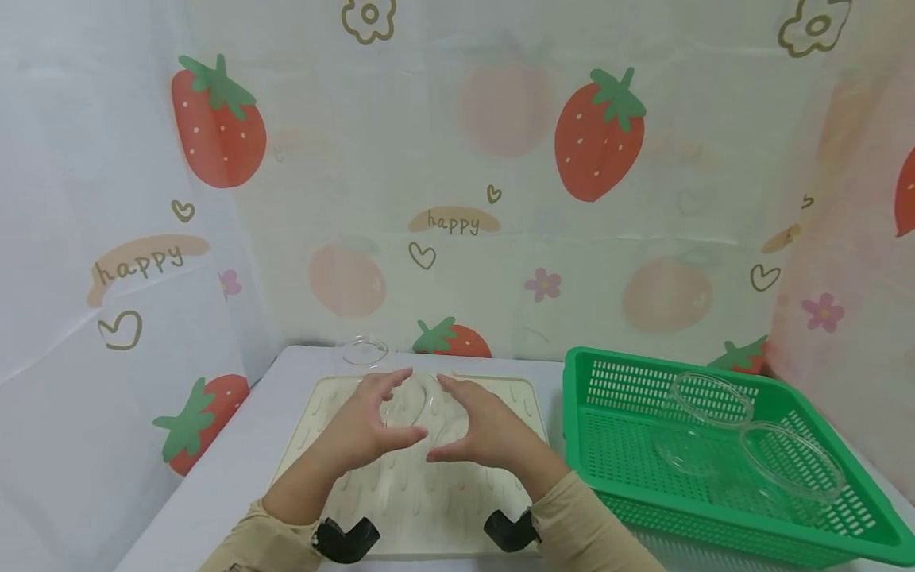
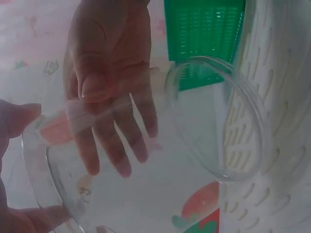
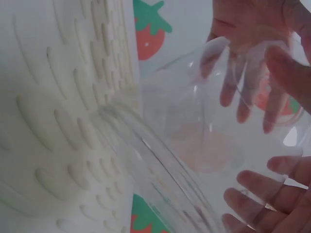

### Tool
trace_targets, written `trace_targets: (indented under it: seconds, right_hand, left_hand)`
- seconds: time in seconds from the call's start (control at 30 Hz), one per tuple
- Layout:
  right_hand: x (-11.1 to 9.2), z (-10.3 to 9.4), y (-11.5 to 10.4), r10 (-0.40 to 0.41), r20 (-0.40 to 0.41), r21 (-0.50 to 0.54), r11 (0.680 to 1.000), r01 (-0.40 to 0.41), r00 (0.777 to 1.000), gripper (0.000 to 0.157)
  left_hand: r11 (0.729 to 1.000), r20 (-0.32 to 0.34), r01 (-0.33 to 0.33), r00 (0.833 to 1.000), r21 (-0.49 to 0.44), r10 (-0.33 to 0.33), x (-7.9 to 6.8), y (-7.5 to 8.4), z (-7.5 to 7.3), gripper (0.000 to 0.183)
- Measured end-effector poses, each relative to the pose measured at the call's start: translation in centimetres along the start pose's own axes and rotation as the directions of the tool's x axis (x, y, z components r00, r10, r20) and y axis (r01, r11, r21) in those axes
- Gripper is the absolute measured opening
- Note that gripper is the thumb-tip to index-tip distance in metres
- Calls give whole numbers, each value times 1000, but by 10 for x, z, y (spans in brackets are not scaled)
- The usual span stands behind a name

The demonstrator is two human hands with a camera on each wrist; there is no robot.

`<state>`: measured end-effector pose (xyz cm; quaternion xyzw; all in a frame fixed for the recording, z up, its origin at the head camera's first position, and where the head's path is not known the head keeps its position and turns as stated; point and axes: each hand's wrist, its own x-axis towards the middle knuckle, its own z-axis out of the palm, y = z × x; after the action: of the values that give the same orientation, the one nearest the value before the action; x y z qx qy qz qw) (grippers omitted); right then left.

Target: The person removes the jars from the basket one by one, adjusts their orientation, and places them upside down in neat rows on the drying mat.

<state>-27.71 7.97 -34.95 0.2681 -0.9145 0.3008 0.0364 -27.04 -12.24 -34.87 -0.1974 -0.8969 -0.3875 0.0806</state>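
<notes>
A clear see-through bowl (image 2: 218,179) is tipped over between my two hands, its rim toward the cream mat (image 1: 393,516) and its base up. My left hand (image 1: 364,421) and right hand (image 1: 496,425) hold it from either side, thumbs nearer and fingers on the far side. In the left wrist view the right hand (image 2: 112,63) shows partly through the bowl wall, its fingers spread. Part of the rim overlaps the curtain beyond the mat edge in both wrist views, close over the mat.
To the right stands a green plastic basket (image 1: 600,492) with several clear bowls inside, one rim (image 1: 789,461) near its right side. Behind the mat on the left sits another clear round piece (image 1: 364,351). A strawberry-print curtain (image 1: 457,119) hangs behind the white table (image 1: 207,492).
</notes>
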Motion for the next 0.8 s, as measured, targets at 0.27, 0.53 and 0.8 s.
trace_targets:
  seconds: [0.27,0.53,0.8]
  right_hand:
    - [0,10,3,-26,9,-10,1000,26,1000,103]
    - [0,9,5,-44,-63,38,998,46,997,98]
    - [3,6,8,16,-141,158,987,7,990,99]
  left_hand:
    - [988,31,-114,993,104,111,-1,-1,3,79]
    - [993,71,-104,992,-57,108,1,-2,-8,80]
    - [919,81,-59,992,-390,98,4,-6,-21,67]
